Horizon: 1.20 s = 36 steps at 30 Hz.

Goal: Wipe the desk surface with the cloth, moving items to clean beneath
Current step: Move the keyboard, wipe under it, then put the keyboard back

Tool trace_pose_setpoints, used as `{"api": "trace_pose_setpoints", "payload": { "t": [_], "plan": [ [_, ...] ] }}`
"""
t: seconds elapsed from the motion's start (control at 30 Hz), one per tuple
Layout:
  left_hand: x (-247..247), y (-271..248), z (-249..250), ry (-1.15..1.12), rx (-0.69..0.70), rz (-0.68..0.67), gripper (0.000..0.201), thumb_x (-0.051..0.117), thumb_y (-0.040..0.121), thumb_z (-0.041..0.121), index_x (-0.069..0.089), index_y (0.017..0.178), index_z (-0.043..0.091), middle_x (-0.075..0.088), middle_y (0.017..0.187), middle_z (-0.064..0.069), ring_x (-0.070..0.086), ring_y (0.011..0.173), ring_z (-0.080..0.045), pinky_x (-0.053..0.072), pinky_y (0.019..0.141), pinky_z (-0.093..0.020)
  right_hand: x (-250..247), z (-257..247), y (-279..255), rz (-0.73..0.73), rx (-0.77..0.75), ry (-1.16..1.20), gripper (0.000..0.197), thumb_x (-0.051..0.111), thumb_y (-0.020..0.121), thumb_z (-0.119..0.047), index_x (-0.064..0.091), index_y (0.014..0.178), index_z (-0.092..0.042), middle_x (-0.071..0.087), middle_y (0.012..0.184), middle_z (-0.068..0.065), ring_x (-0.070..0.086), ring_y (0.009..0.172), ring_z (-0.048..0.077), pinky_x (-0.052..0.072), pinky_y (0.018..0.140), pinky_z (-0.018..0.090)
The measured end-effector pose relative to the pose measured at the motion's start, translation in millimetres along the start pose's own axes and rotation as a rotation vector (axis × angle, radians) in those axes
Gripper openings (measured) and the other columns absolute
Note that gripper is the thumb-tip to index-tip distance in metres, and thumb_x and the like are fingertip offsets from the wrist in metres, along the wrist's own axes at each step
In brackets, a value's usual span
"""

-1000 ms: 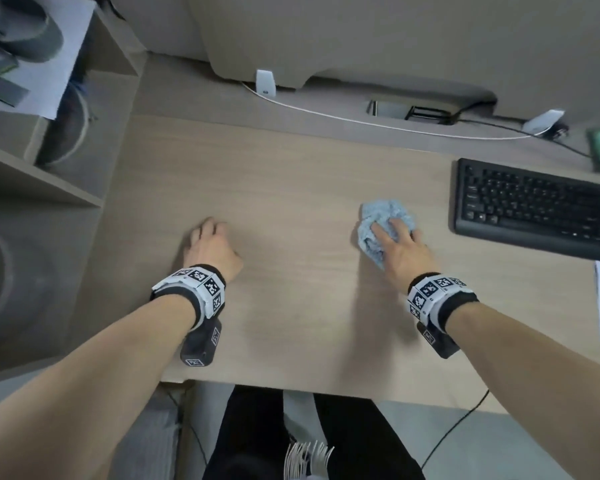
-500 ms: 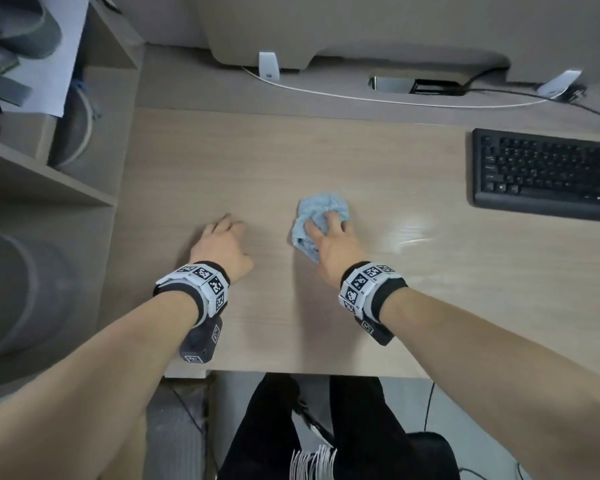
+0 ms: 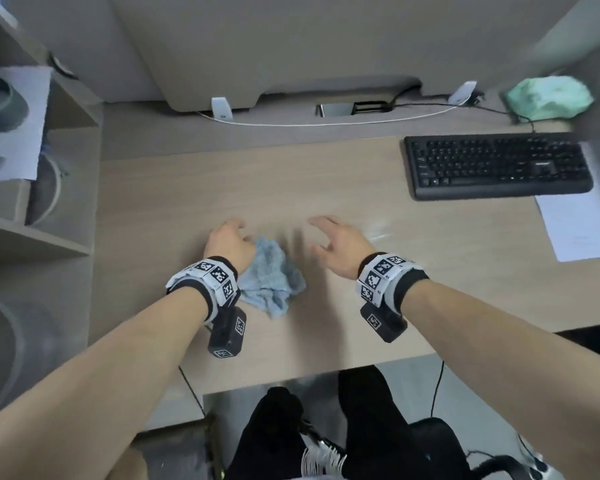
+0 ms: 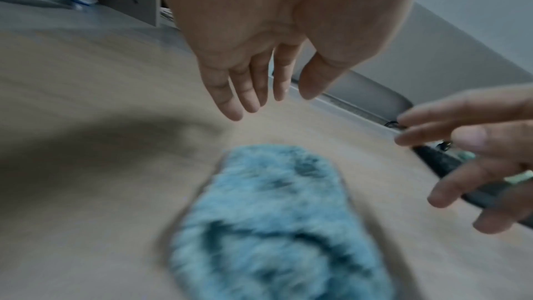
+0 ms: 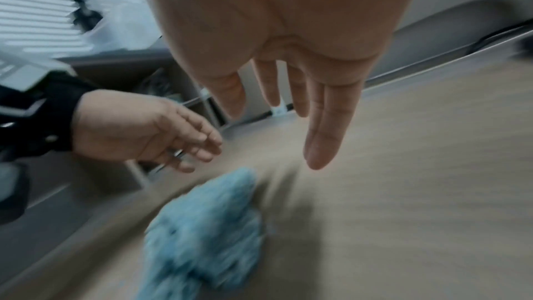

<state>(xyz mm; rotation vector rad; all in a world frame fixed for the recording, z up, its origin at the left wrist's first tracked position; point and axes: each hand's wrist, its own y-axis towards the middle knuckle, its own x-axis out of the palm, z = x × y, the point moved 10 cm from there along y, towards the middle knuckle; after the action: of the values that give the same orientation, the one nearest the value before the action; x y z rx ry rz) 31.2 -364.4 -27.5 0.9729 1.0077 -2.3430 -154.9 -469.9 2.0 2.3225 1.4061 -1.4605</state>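
head view, blue cloth (image 3: 270,278) on desk (image 3: 326,188), both hands relaxed

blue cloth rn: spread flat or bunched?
Bunched. The blue cloth lies crumpled in a lump on the desk, folds visible, neither hand holding it.

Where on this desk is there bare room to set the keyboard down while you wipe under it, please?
The widest bare patch of desk runs from the shelf unit to the keyboard, ahead of both hands. A narrower strip lies along the near edge, right of the cloth. The right end is crowded: keyboard, paper, green cloth.
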Motion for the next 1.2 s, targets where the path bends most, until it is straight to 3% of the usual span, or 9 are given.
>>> {"api": "trace_pose_setpoints", "payload": {
  "t": [0.23,0.37,0.5,0.6,0.7,0.8,0.97,1.07,1.2],
  "plan": [
    [82.5,34.6,151.3,-0.167,-0.023,-0.182,0.034,0.056,0.08,0.029,0.066,0.109,0.015,0.07,0.104,-0.015,0.065,0.102,-0.037,0.053,0.093,-0.046,-149.2,195.4,-29.3,0.276,0.403,0.119,0.044,0.054,0.096,-0.033,0.054,0.135,-0.013,0.061,0.134,0.009,0.054,0.124,0.03,0.039,0.104,0.034],
    [137.0,50.2,226.2,-0.28,-0.094,-0.234,0.01,0.061,0.081,0.025,0.063,0.077,0.016,0.067,0.095,-0.015,0.065,0.097,-0.032,0.054,0.092,-0.05,-232.1,316.1,-51.5,0.454,0.605,0.185,0.042,0.053,0.095,-0.039,0.058,0.127,-0.013,0.064,0.124,0.012,0.056,0.118,0.032,0.043,0.098,0.035],
    [179.2,72.6,285.4,-0.344,-0.165,-0.217,0.018,0.064,0.087,0.029,0.063,0.08,0.012,0.063,0.084,-0.013,0.062,0.083,-0.029,0.055,0.09,-0.051,-293.7,423.3,-61.1,0.571,0.728,0.254,0.052,0.055,0.093,-0.044,0.055,0.131,-0.008,0.061,0.13,0.014,0.053,0.123,0.032,0.041,0.103,0.037],
    [196.3,91.2,316.2,-0.315,-0.207,-0.157,0.029,0.059,0.091,0.034,0.059,0.075,0.01,0.064,0.09,-0.016,0.064,0.089,-0.034,0.054,0.09,-0.049,-323.0,486.2,-59.4,0.605,0.802,0.246,0.057,0.057,0.089,-0.048,0.054,0.13,-0.008,0.061,0.129,0.014,0.055,0.121,0.034,0.044,0.102,0.043],
    [208.5,110.8,335.5,-0.211,-0.211,-0.13,0.04,0.053,0.093,0.042,0.065,0.088,0.004,0.067,0.099,-0.02,0.064,0.087,-0.036,0.054,0.087,-0.046,-334.7,533.1,-48.5,0.571,0.833,0.225,0.055,0.061,0.081,-0.052,0.057,0.118,-0.011,0.062,0.12,0.014,0.058,0.112,0.037,0.05,0.093,0.045],
    [215.9,120.7,345.7,-0.217,-0.279,-0.07,0.045,0.054,0.092,0.049,0.063,0.079,0.007,0.066,0.095,-0.017,0.063,0.088,-0.036,0.051,0.089,-0.042,-340.2,566.6,-37.9,0.525,0.875,0.162,0.059,0.061,0.084,-0.055,0.055,0.12,-0.008,0.058,0.124,0.017,0.055,0.115,0.038,0.048,0.094,0.046],
    [226.5,125.2,353.3,-0.224,-0.334,-0.062,0.05,0.053,0.093,0.051,0.06,0.081,0.004,0.059,0.082,-0.012,0.051,0.064,-0.023,0.037,0.072,-0.033,-340.6,593.3,-25.2,0.458,0.917,0.154,0.066,0.057,0.085,-0.06,0.054,0.12,-0.004,0.059,0.123,0.02,0.054,0.116,0.04,0.047,0.094,0.045],
    [227.6,127.8,354.2,-0.215,-0.328,-0.049,0.056,0.054,0.091,0.054,0.062,0.097,-0.001,0.06,0.092,-0.016,0.053,0.071,-0.027,0.039,0.074,-0.034,-343.9,595.3,-17.9,0.471,0.909,0.148,0.068,0.054,0.087,-0.062,0.055,0.119,-0.002,0.06,0.122,0.021,0.052,0.117,0.04,0.045,0.092,0.044],
    [216.4,127.0,351.4,-0.265,-0.307,0.001,0.054,0.054,0.092,0.052,0.063,0.099,-0.001,0.061,0.095,-0.017,0.055,0.079,-0.03,0.041,0.075,-0.035,-346.5,584.4,-19.0,0.482,0.947,0.15,0.081,0.051,0.084,-0.07,0.053,0.127,-0.002,0.052,0.13,0.022,0.045,0.124,0.039,0.039,0.1,0.045]
  ]
}}
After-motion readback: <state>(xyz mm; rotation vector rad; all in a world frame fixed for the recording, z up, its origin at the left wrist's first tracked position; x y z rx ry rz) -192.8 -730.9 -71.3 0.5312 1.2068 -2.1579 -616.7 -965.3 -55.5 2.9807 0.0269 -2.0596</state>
